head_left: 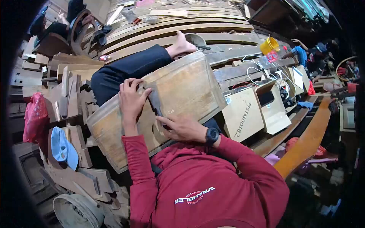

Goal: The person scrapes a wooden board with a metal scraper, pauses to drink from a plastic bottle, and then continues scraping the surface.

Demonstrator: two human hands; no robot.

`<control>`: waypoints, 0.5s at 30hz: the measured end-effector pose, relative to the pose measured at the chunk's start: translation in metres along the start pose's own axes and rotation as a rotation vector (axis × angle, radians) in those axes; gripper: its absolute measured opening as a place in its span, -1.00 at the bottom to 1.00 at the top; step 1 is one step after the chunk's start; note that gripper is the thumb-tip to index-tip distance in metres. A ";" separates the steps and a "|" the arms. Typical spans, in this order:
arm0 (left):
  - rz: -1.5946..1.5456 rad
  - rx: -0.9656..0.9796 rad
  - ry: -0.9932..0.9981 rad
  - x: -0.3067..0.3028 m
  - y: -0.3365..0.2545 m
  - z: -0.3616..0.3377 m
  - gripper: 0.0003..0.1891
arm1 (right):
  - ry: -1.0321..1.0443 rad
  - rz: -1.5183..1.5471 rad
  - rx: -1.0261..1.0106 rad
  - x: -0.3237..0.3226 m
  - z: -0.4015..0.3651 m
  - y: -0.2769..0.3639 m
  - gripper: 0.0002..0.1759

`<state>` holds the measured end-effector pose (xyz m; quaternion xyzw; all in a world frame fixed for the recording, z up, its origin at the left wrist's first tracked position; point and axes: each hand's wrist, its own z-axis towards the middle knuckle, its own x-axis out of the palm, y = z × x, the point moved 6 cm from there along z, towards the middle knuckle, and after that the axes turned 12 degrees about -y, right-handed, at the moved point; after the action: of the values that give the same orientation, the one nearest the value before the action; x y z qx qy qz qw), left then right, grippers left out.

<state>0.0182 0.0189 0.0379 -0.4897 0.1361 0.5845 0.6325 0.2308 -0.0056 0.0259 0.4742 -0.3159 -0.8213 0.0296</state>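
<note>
A worn wooden panel [186, 87] with a moulded edge lies tilted across my lap. My right hand [184, 128], with a watch on its wrist, is closed round the lower end of a dark flat-bladed tool [155, 102]; its handle is mostly hidden by the fingers. The blade rests against the panel's face. Resting on the panel to the left, my left hand [132, 99] has its fingers laid out over the wood, and its thumb reaches the blade's upper end.
A cardboard box [243, 114] with a phone [266, 98] and cables stands at the right. A yellow bucket [269, 45] sits behind it. At left are a blue cap [64, 147], a pink bag [36, 117], wood offcuts and a pale bucket [78, 211]. Another person [300, 55] is far right.
</note>
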 end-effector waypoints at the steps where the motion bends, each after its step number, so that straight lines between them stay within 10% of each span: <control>1: 0.005 -0.002 0.002 0.000 0.000 0.001 -0.52 | -0.069 0.064 0.012 -0.011 -0.004 -0.005 -0.41; 10: -0.015 -0.003 0.001 -0.001 0.001 0.000 -0.63 | -1.057 -0.720 0.820 -0.222 -0.207 -0.251 -0.56; 15: -0.020 0.012 -0.001 0.002 0.000 0.000 -0.66 | -0.597 -0.858 1.310 -0.226 -0.367 -0.364 -0.34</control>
<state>0.0190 0.0200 0.0361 -0.4869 0.1346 0.5775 0.6413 0.7387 0.1834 -0.1304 0.2373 -0.5160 -0.5028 -0.6517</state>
